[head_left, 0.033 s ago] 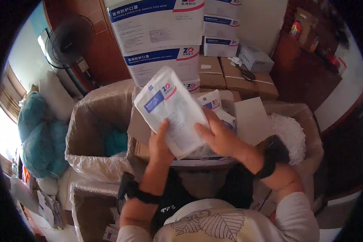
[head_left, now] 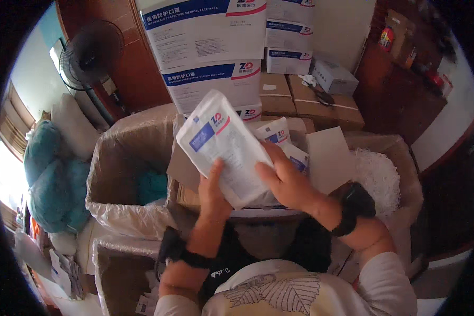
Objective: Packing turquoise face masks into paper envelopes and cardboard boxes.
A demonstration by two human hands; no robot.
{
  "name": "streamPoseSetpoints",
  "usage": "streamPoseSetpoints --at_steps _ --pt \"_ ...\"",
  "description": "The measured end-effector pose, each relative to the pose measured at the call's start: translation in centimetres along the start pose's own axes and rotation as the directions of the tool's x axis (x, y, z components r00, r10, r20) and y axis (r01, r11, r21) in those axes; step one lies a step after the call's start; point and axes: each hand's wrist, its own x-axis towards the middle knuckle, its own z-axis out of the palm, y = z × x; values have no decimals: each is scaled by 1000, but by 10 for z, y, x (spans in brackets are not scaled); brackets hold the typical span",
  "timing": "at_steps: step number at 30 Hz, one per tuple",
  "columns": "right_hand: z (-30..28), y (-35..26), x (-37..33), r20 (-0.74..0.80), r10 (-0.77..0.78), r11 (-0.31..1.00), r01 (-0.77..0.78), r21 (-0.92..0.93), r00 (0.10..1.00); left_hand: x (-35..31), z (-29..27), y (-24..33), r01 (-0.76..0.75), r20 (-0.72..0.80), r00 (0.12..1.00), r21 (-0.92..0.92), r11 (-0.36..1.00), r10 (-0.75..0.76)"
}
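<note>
Tilted in front of me is a bundle of flat white face mask pouches (head_left: 224,155) with a blue block and a pink stripe; how many lie in it I cannot tell. My left hand (head_left: 213,192) grips its lower left edge, thumb across the front. My right hand (head_left: 289,181) closes on the right edge, thumb on the face and fingers partly hidden behind. Beyond my right hand, more mask pouches (head_left: 275,131) stick up from an open carton, with a pale cardboard flap (head_left: 329,160) raised beside them.
A plastic-lined box (head_left: 129,137) with teal material (head_left: 154,187) stands left, another lined box (head_left: 124,279) below it. White stringy material (head_left: 376,176) fills a box at right. Behind rise stacked white cartons (head_left: 210,84) and brown cartons (head_left: 321,100). Teal bags (head_left: 58,179) and a fan (head_left: 92,52) are far left.
Both hands and the pouch bundle have shifted very slightly. The grip on the pouches is the same.
</note>
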Motion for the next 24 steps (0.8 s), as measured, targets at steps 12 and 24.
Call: streamPoseSetpoints --at_steps 12,24 --pt "-5 -37 -31 134 -135 984 149 -101 982 -30 -38 23 -146 -33 989 -110 983 143" --pt "23 -51 -58 237 129 951 -188 247 963 -98 -89 44 -62 17 998 -261 963 68"
